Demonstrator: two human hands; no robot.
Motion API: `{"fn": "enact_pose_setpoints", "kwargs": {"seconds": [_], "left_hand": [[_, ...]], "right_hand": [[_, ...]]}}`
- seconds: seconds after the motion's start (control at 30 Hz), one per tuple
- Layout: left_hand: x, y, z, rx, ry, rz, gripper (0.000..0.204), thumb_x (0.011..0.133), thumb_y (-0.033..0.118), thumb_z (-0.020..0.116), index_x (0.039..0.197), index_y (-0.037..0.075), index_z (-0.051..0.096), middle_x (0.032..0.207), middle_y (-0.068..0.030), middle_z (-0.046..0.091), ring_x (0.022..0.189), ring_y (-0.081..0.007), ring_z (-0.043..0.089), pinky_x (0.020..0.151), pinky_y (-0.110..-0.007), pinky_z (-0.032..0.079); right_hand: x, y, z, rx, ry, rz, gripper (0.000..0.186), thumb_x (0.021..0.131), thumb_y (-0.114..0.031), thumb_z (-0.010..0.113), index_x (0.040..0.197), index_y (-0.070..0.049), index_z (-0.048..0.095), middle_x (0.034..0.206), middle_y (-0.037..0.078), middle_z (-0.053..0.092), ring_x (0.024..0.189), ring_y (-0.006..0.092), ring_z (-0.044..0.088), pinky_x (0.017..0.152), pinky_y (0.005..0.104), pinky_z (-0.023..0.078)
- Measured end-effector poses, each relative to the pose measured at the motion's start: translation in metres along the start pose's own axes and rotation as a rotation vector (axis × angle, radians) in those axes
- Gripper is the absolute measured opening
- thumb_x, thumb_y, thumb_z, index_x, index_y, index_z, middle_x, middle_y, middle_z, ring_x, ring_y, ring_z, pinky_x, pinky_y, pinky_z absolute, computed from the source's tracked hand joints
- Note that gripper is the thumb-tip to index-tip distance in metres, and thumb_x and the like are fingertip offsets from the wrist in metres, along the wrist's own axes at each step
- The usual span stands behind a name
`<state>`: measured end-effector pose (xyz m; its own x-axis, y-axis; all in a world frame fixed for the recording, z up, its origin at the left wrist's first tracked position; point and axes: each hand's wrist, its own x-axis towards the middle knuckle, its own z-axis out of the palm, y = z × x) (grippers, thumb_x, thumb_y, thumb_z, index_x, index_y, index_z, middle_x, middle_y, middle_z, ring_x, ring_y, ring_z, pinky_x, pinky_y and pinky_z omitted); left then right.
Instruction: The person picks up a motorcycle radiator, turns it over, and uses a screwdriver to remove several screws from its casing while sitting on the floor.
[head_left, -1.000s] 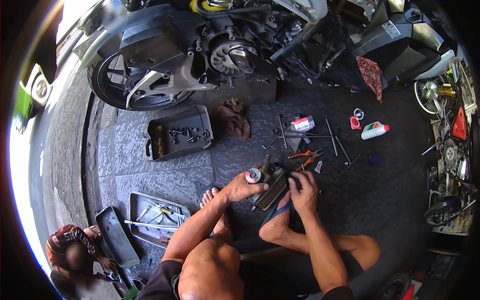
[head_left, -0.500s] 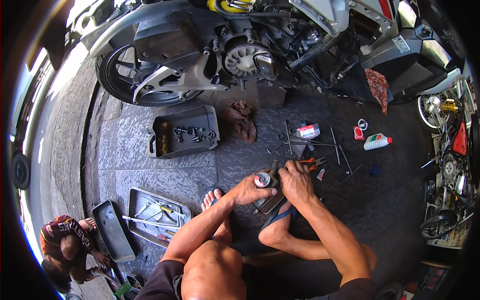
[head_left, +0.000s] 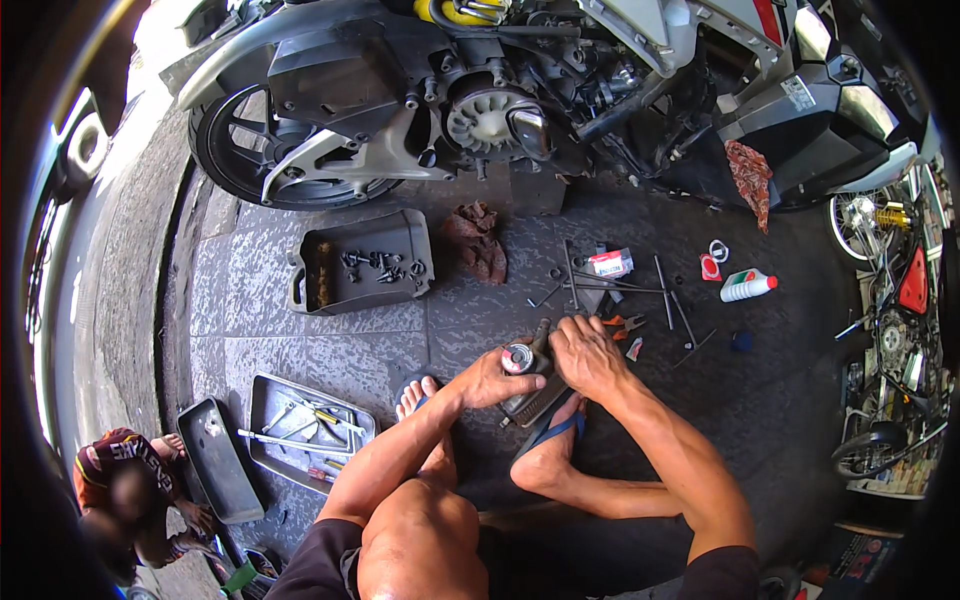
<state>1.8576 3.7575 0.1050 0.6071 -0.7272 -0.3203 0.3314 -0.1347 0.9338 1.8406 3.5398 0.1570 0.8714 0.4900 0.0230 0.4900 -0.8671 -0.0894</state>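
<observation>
Left hand (head_left: 497, 375) closed around a small spray can (head_left: 517, 358), silver top up, held just above a dark metal part (head_left: 530, 395). Right hand (head_left: 588, 355) pressed flat over the far end of that part, fingers curled down on it, pinning it against the blue sandal (head_left: 548, 432) and the foot beneath. Part tilted, one end propped near the toes, sitting on the paved floor (head_left: 780, 400) roughly midway between the scooter and the near edge of the floor.

For a clean job of it, judged from this pose: can kept upright and close to the part, part held steady by the right palm so nothing slides off the sandal, fingers clear of the can's top (which way the nozzle faces cannot be made out).

Just beyond the hands, orange-handled pliers (head_left: 622, 323) and long T-handled wrenches (head_left: 600, 288) scattered on the floor. Further toward the right edge, a white bottle with a red cap (head_left: 748, 285). Toward the far left, a black tray of bolts (head_left: 362, 262) and a brown rag (head_left: 480, 240); nearer the left edge, a grey tool tray (head_left: 310, 428). Along the far edge, the scooter (head_left: 480, 110) with its engine cover off. Another person crouched at the near left corner (head_left: 125, 490).
</observation>
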Motion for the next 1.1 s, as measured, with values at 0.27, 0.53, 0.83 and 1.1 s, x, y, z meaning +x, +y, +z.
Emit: {"fn": "enact_pose_setpoints", "kwargs": {"seconds": [0.27, 0.53, 0.83, 1.1], "left_hand": [[-0.012, -0.002, -0.002, 0.025, 0.127, 0.024, 0.095, 0.075, 0.040, 0.084, 0.146, -0.005, 0.040, 0.124, -0.0159, 0.064, 0.115, -0.0204, 0.060, 0.103, -0.033, 0.044], [-0.038, 0.022, 0.051, 1.513, 0.208, 0.314, 0.098, 0.065, 0.038, 0.082, 0.150, 0.016, 0.040, 0.112, -0.0198, 0.055, 0.099, -0.0358, 0.058, 0.085, -0.045, 0.047], [-0.042, -0.007, 0.034, 1.285, 0.050, 0.077, 0.097, 0.070, 0.038, 0.082, 0.152, 0.014, 0.036, 0.108, -0.0196, 0.056, 0.103, -0.0372, 0.060, 0.088, -0.045, 0.047], [-0.043, -0.012, 0.023, 0.815, 0.121, 0.057, 0.092, 0.071, 0.024, 0.079, 0.147, 0.001, 0.034, 0.121, -0.0257, 0.053, 0.114, -0.0421, 0.056, 0.101, -0.046, 0.044]], "right_hand": [[-0.053, -0.015, 0.051, 1.163, 0.300, 1.201, 0.022, 0.097, -0.026, 0.064, 0.099, -0.005, 0.060, 0.079, -0.001, 0.055, 0.065, 0.0157, 0.056, 0.064, 0.0349, 0.052], [-0.040, -0.075, 0.122, 2.153, 0.637, 1.528, 0.046, 0.103, -0.043, 0.039, 0.118, -0.008, 0.064, 0.116, 0.009, 0.066, 0.103, 0.0228, 0.064, 0.089, 0.0409, 0.052], [-0.037, -0.093, 0.140, 2.062, 0.455, 1.645, 0.056, 0.101, -0.051, 0.044, 0.140, -0.011, 0.049, 0.135, 0.006, 0.056, 0.125, 0.0246, 0.052, 0.104, 0.0427, 0.044], [-0.063, -0.093, 0.158, 2.298, 0.514, 1.499, 0.055, 0.096, -0.039, 0.060, 0.142, -0.010, 0.049, 0.134, 0.006, 0.054, 0.129, 0.0211, 0.048, 0.104, 0.0371, 0.044]]}}
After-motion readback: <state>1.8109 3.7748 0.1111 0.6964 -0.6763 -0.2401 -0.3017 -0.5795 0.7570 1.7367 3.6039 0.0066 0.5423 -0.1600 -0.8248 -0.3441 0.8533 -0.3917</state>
